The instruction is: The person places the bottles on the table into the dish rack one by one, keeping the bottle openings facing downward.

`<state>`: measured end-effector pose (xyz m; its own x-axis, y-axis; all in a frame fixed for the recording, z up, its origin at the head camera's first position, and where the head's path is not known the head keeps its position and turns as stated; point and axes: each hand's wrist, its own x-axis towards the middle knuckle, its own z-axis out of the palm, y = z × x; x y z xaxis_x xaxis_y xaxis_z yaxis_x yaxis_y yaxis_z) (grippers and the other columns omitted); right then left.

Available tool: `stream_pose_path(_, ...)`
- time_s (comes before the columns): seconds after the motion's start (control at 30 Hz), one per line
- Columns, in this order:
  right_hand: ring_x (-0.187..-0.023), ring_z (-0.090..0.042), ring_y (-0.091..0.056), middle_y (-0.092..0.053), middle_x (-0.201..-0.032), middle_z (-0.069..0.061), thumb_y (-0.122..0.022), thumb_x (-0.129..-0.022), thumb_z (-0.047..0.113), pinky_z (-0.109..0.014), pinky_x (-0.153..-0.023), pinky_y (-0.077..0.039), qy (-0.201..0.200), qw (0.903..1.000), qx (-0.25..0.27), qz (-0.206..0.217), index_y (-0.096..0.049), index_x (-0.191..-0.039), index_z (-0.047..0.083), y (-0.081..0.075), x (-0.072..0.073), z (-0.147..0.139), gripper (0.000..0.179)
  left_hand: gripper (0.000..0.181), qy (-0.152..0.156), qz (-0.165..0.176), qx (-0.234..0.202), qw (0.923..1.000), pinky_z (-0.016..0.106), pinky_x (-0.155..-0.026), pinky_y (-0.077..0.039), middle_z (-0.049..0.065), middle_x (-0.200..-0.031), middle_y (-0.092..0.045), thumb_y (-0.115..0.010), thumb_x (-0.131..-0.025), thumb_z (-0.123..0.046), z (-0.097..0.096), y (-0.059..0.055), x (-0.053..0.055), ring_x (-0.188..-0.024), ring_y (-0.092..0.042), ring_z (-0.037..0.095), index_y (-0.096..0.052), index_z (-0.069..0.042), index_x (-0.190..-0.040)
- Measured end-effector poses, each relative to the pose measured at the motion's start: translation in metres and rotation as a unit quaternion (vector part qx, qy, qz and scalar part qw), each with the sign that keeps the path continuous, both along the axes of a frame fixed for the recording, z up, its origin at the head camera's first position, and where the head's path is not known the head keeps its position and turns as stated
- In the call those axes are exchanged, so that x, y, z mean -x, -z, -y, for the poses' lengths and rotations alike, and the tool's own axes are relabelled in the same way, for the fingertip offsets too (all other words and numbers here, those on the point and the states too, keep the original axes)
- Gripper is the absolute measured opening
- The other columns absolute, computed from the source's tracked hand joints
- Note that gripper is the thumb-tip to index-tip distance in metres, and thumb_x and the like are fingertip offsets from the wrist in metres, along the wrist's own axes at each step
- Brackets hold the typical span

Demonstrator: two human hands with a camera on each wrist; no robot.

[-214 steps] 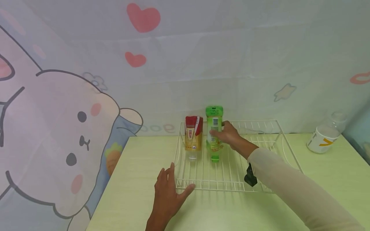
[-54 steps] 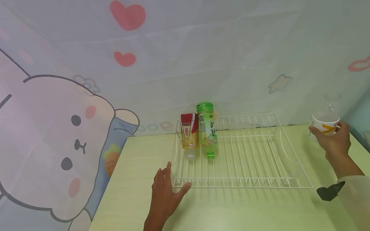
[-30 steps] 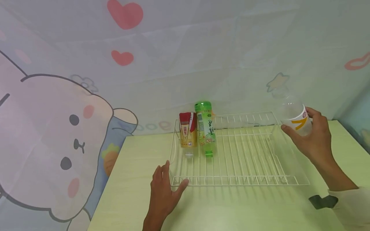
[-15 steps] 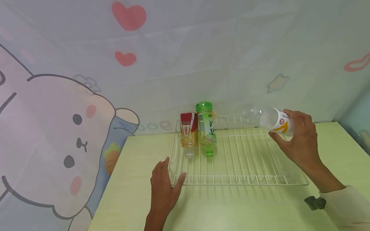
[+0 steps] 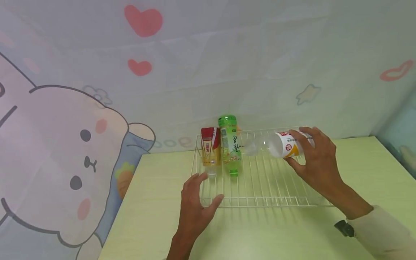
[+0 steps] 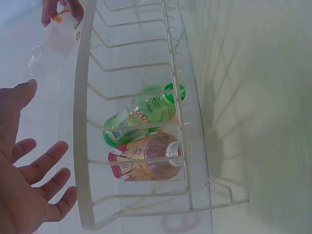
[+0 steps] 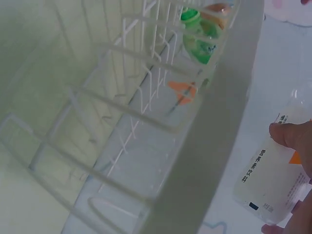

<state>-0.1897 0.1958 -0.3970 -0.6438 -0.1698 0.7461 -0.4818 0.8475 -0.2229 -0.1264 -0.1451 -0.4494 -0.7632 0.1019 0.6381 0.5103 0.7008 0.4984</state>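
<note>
My right hand (image 5: 320,162) grips a clear plastic bottle (image 5: 286,144) with a white and orange label, lying on its side in the air over the wire rack (image 5: 260,201). Its neck points left toward a green bottle (image 5: 230,144). That bottle rests upside down, cap low, in the rack's left part. Beside it stands a red-and-gold bottle (image 5: 210,146), also cap down. My left hand (image 5: 196,206) is at the rack's front left corner, fingers spread and holding nothing. In the left wrist view the left fingers lie close to the rack's rim (image 6: 83,122).
The white rack stands on a pale green-yellow table (image 5: 156,202) against a printed wall cloth (image 5: 208,79). A dark wrist strap piece (image 5: 344,228) sits by my right cuff. In the right wrist view, the rack's rim (image 7: 219,112) runs beside the held bottle.
My right hand let go of the green bottle in the rack, took the clear bottle from the table's right, carried it left over the rack and tipped it sideways. My left hand shifted slightly inward.
</note>
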Motion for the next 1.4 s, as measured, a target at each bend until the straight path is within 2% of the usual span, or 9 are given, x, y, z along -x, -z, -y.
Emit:
stream_pose_path(0.13,-0.131,-0.05,-0.038,-0.049,-0.134,-0.02,-0.095,-0.06,0.01,-0.071,-0.088,-0.034,-0.02,0.9992,-0.034,-0.009,-0.053,-0.137,0.015,0.002,-0.001,0.014,0.088,0.068,0.012,0.003,0.002,0.9999,0.054,-0.1,-0.041,0.005,-0.129,-0.061,-0.087,-0.077,-0.024,-0.005,-0.001,-0.001,-0.133,-0.045,0.026,-0.053,-0.01,-0.135)
stream_pose_path(0.33,-0.131,-0.05,-0.039,-0.05,-0.134,-0.018,-0.096,-0.058,0.009,-0.071,-0.094,-0.031,-0.048,0.9966,-0.065,-0.014,-0.055,-0.135,0.017,0.009,-0.002,0.037,0.087,0.064,0.031,0.006,-0.006,0.9995,0.053,-0.103,-0.038,0.005,-0.131,-0.06,-0.083,-0.082,-0.024,-0.01,-0.001,0.0,-0.135,-0.043,0.024,-0.052,-0.011,-0.136)
stream_pose_path(0.53,-0.134,-0.05,-0.035,-0.047,-0.138,-0.018,-0.097,-0.059,0.014,-0.068,-0.101,-0.029,-0.07,0.9915,-0.11,-0.004,-0.052,-0.139,0.021,0.016,-0.007,0.055,0.092,0.064,0.02,-0.009,-0.001,0.9998,0.053,-0.102,-0.039,0.004,-0.13,-0.061,-0.083,-0.082,-0.024,-0.013,0.001,0.0,-0.132,-0.046,0.025,-0.053,-0.009,-0.136)
stream_pose_path(0.77,-0.135,-0.048,-0.035,-0.048,-0.138,-0.016,-0.098,-0.059,0.016,-0.07,-0.102,-0.027,-0.089,0.9884,-0.123,-0.009,-0.052,-0.139,0.025,0.02,-0.013,0.067,0.093,0.051,0.016,-0.011,0.014,0.9997,0.05,-0.098,-0.042,0.003,-0.127,-0.063,-0.079,-0.086,-0.023,-0.014,0.001,-0.001,-0.125,-0.051,0.024,-0.059,-0.009,-0.131)
stream_pose_path(1.0,-0.135,-0.049,-0.036,-0.048,-0.138,-0.017,-0.098,-0.058,0.016,-0.07,-0.101,-0.027,-0.094,0.9879,-0.122,-0.022,-0.052,-0.14,0.024,0.025,-0.013,0.07,0.095,0.046,0.016,-0.033,0.02,0.9991,0.048,-0.093,-0.044,0.003,-0.122,-0.066,-0.081,-0.084,-0.019,-0.014,0.003,-0.001,-0.118,-0.055,0.024,-0.063,-0.01,-0.125)
stream_pose_path(1.13,-0.135,-0.048,-0.035,-0.045,-0.141,-0.018,-0.097,-0.059,0.017,-0.069,-0.101,-0.029,-0.09,0.9893,-0.112,-0.027,-0.049,-0.142,0.021,0.023,-0.014,0.07,0.096,0.044,0.023,-0.057,0.014,0.998,0.047,-0.089,-0.043,0.003,-0.118,-0.066,-0.082,-0.082,-0.016,-0.015,0.002,0.0,-0.115,-0.055,0.025,-0.063,-0.009,-0.122)
stream_pose_path(1.27,-0.139,-0.047,-0.03,-0.033,-0.15,-0.021,-0.097,-0.06,0.021,-0.067,-0.103,-0.028,-0.081,0.9922,-0.09,-0.031,-0.041,-0.147,0.014,0.021,-0.013,0.067,0.103,0.041,0.024,-0.068,0.0,0.9974,0.048,-0.089,-0.04,0.003,-0.117,-0.066,-0.081,-0.082,-0.014,-0.015,0.001,0.0,-0.117,-0.054,0.027,-0.063,-0.009,-0.12)
stream_pose_path(1.4,-0.137,-0.046,-0.03,-0.022,-0.155,-0.023,-0.1,-0.054,0.027,-0.066,-0.1,-0.03,-0.061,0.9964,-0.053,-0.026,-0.032,-0.15,0.011,0.021,-0.009,0.061,0.119,0.04,0.012,-0.067,-0.015,0.9976,0.05,-0.091,-0.038,0.002,-0.116,-0.066,-0.08,-0.083,-0.014,-0.014,-0.002,-0.001,-0.121,-0.052,0.029,-0.064,-0.009,-0.119)
